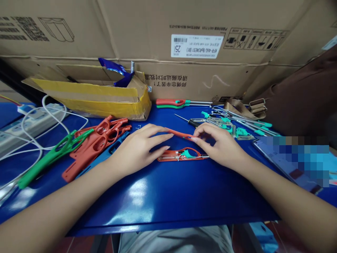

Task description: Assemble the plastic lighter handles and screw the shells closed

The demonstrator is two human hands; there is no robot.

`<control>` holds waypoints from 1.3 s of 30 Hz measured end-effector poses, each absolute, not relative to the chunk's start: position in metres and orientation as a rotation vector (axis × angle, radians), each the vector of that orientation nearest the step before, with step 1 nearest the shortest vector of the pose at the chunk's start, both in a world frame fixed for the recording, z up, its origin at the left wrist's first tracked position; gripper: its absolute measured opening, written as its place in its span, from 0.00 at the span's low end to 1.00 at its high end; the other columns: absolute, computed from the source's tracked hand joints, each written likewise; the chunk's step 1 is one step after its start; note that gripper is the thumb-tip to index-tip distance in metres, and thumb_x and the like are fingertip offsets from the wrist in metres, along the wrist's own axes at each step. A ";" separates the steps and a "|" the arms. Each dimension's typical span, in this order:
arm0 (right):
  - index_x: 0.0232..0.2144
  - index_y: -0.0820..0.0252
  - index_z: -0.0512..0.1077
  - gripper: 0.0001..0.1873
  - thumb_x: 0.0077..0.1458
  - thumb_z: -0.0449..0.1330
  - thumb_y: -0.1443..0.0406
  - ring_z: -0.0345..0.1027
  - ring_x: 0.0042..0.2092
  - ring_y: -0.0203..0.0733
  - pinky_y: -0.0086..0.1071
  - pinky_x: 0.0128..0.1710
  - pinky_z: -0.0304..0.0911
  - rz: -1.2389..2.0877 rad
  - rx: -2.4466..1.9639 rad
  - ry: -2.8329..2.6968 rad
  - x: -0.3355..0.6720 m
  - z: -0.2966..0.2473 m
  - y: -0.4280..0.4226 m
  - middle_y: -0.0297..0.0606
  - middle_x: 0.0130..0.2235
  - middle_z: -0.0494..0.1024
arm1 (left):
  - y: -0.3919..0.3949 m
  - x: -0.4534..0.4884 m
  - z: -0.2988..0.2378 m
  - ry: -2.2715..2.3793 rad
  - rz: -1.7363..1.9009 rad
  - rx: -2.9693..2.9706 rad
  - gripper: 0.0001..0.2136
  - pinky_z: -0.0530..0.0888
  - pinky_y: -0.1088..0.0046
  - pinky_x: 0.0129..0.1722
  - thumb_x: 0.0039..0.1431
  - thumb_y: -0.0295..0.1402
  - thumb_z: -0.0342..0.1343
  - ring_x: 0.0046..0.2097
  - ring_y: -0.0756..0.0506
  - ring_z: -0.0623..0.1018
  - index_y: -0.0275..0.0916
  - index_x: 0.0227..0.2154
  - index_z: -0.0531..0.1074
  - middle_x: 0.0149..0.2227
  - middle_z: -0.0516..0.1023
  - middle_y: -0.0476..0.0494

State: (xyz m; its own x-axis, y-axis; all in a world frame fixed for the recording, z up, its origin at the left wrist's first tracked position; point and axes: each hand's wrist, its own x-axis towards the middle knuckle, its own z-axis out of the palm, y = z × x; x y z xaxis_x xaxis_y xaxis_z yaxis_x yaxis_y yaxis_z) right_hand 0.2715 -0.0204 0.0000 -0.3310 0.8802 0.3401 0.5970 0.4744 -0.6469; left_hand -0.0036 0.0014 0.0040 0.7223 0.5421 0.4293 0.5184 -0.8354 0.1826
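Note:
My right hand [217,142] pinches the right end of an orange lighter handle half [180,134], held edge-on above the table. My left hand [142,146] has its fingers extended at that half's left end, the thumb spread lower down. I cannot tell how firmly its fingertips touch the piece. Below, on the blue table, lies the matching open lighter half [171,159]. Inside it are a clear fuel tank, a teal trigger part and the start of a metal rod. My left thumb is close to its left end.
Several orange handle shells [94,147] and a green shell [52,161] lie left, near a power strip [31,126]. Behind are an assembled lighter [184,103], a screwdriver [193,123], a yellow-taped box [92,98] and inner parts [231,126]. A phone [284,165] lies right.

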 end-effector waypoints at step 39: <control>0.44 0.58 0.74 0.15 0.55 0.69 0.66 0.70 0.49 0.44 0.38 0.51 0.66 0.695 -1.075 -2.390 0.271 -0.008 -0.026 0.41 0.47 0.75 | -0.006 -0.002 0.007 0.820 0.330 2.711 0.12 0.72 0.67 0.46 0.64 0.35 0.61 0.45 0.43 0.78 0.39 0.48 0.78 0.44 0.81 0.44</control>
State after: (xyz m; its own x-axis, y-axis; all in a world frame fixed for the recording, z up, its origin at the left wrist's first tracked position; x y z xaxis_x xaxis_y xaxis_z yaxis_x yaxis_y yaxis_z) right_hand 0.2714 -0.0264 -0.0077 -0.6088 0.7740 0.1739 0.5602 0.5747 -0.5965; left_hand -0.0022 -0.0058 0.0070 0.8116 0.5688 0.1331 0.5026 -0.7961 0.3372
